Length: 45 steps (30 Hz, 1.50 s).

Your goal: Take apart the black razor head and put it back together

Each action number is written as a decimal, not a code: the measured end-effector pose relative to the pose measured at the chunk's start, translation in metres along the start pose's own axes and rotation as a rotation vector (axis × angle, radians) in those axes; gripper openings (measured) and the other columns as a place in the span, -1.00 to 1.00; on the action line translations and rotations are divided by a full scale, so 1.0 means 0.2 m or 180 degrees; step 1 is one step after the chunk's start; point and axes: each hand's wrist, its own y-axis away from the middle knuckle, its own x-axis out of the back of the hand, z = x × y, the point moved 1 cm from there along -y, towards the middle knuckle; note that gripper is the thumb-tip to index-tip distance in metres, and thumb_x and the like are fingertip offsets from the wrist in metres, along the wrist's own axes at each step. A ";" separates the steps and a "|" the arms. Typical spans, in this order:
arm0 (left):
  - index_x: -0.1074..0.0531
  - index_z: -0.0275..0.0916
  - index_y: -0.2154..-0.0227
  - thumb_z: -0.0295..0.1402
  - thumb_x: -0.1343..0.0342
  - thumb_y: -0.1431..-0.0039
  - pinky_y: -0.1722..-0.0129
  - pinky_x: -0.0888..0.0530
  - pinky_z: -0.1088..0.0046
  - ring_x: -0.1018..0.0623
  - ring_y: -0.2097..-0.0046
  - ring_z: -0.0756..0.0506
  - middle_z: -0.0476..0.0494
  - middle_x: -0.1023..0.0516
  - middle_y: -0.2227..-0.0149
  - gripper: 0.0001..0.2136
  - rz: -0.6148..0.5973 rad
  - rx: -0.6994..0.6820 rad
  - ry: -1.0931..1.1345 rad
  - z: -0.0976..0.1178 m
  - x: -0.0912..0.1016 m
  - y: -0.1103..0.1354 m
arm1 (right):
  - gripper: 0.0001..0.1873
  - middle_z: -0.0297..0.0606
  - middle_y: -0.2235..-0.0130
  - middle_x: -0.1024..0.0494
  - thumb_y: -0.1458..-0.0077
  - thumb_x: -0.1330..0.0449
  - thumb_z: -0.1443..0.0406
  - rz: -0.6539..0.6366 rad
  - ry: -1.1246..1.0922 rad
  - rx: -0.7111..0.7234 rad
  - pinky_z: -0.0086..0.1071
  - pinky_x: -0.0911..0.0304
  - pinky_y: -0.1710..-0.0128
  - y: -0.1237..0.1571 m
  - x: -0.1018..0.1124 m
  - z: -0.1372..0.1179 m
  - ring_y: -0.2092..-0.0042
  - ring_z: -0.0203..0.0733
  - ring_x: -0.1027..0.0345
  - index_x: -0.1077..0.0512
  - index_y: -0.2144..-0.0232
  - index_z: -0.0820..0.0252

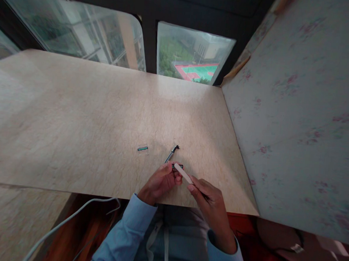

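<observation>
My left hand [162, 183] is closed around a small dark razor cartridge [177, 166], its fingers curled under it. My right hand [207, 193] pinches a pale flat stick [184, 173] with a rounded end. That end lies over the cartridge; whether the two touch, I cannot tell. Just beyond my left hand, a slim silver-and-black razor handle [171, 154] rests on the sill, its lower end partly hidden by my fingers. To its left lies another cartridge [143, 148], dark with a green strip, in what looks like a clear case.
The beige marble-patterned sill [74, 132] runs up to a dark-framed window [151, 30]. A flowered wall [299, 126] bounds the right side. Below the front edge at left hangs a white cable [68, 221].
</observation>
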 end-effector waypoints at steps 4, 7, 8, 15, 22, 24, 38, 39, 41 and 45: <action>-0.48 -0.36 0.32 -0.18 -0.23 -0.14 0.42 -0.39 0.46 -0.46 0.45 -0.01 -0.12 -0.49 0.45 -0.72 -0.0017 0.0031 0.0041 0.01 -0.01 0.00 | -0.70 -0.29 0.43 -0.52 -0.24 -0.16 0.21 0.0136 -0.0007 -0.0084 -0.43 -0.28 0.41 0.00 0.00 0.01 0.41 -0.27 -0.38 -0.56 0.06 0.18; -0.47 -0.37 0.33 -0.17 -0.26 -0.10 0.43 -0.38 0.47 -0.46 0.46 0.00 -0.13 -0.50 0.44 -0.70 -0.0117 -0.0011 0.0055 0.01 -0.03 0.01 | -0.70 -0.27 0.40 -0.55 -0.24 -0.16 0.21 0.0219 -0.0002 -0.0129 -0.42 -0.30 0.39 0.00 0.01 0.03 0.39 -0.25 -0.41 -0.57 0.08 0.18; -0.48 -0.37 0.34 -0.16 -0.28 -0.07 0.43 -0.39 0.48 -0.46 0.46 0.00 -0.14 -0.51 0.43 -0.68 -0.0143 -0.0015 0.0062 0.02 -0.03 0.00 | -0.70 -0.26 0.39 -0.56 -0.24 -0.16 0.21 0.0234 0.0007 -0.0133 -0.42 -0.31 0.38 0.00 0.01 0.03 0.38 -0.25 -0.42 -0.57 0.08 0.18; -0.49 -0.38 0.31 -0.18 -0.28 -0.08 0.42 -0.40 0.46 -0.48 0.47 -0.02 -0.15 -0.53 0.44 -0.69 0.0056 -0.0009 0.0102 0.01 -0.01 0.00 | -0.69 -0.25 0.37 -0.57 -0.26 -0.14 0.22 0.0064 0.0005 0.0038 -0.40 -0.32 0.37 0.00 0.00 0.00 0.37 -0.23 -0.42 -0.55 0.03 0.14; -0.50 -0.39 0.34 -0.17 -0.29 -0.07 0.42 -0.40 0.47 -0.47 0.46 -0.01 -0.14 -0.51 0.46 -0.69 0.0018 0.0001 0.0127 0.01 -0.02 0.00 | -0.69 -0.28 0.42 -0.54 -0.26 -0.14 0.21 0.0122 0.0038 -0.0031 -0.43 -0.27 0.41 -0.01 -0.02 0.01 0.41 -0.26 -0.39 -0.55 0.04 0.17; -0.50 -0.38 0.36 -0.17 -0.26 -0.10 0.42 -0.39 0.47 -0.46 0.47 0.00 -0.14 -0.50 0.45 -0.70 -0.0002 0.0005 0.0117 0.01 -0.02 0.00 | -0.70 -0.27 0.43 -0.54 -0.25 -0.15 0.20 0.0242 0.0067 -0.0095 -0.43 -0.27 0.42 -0.01 -0.02 0.03 0.40 -0.25 -0.40 -0.57 0.07 0.19; -0.50 -0.40 0.28 -0.16 -0.27 -0.09 0.41 -0.40 0.47 -0.46 0.47 0.01 -0.14 -0.52 0.42 -0.67 0.0016 -0.0066 0.0013 0.00 0.02 -0.01 | -0.68 -0.24 0.36 -0.58 -0.27 -0.12 0.21 0.0052 -0.0082 0.0029 -0.39 -0.29 0.37 -0.02 -0.05 -0.02 0.35 -0.22 -0.43 -0.53 0.00 0.12; -0.50 -0.40 0.29 -0.17 -0.26 -0.10 0.40 -0.40 0.46 -0.46 0.47 0.02 -0.14 -0.52 0.42 -0.68 0.0009 -0.0077 -0.0003 -0.01 0.02 -0.01 | -0.68 -0.24 0.36 -0.58 -0.27 -0.12 0.21 0.0048 -0.0087 0.0042 -0.39 -0.30 0.36 -0.02 -0.05 -0.03 0.34 -0.22 -0.43 -0.53 0.00 0.11; -0.51 -0.37 0.29 -0.18 -0.27 -0.09 0.40 -0.40 0.46 -0.46 0.46 0.02 -0.13 -0.53 0.41 -0.70 -0.0001 -0.0095 0.0026 -0.01 0.02 -0.01 | -0.69 -0.23 0.35 -0.59 -0.27 -0.12 0.21 0.0063 -0.0092 0.0051 -0.38 -0.31 0.35 -0.03 -0.06 -0.02 0.34 -0.22 -0.44 -0.54 0.01 0.11; -0.49 -0.36 0.31 -0.19 -0.31 -0.04 0.39 -0.40 0.46 -0.45 0.45 0.01 -0.12 -0.51 0.42 -0.70 0.0030 -0.0079 0.0111 0.00 0.01 -0.01 | -0.69 -0.27 0.40 -0.56 -0.25 -0.14 0.21 0.0157 -0.0051 -0.0044 -0.41 -0.29 0.40 -0.02 -0.05 0.01 0.40 -0.25 -0.40 -0.55 0.03 0.13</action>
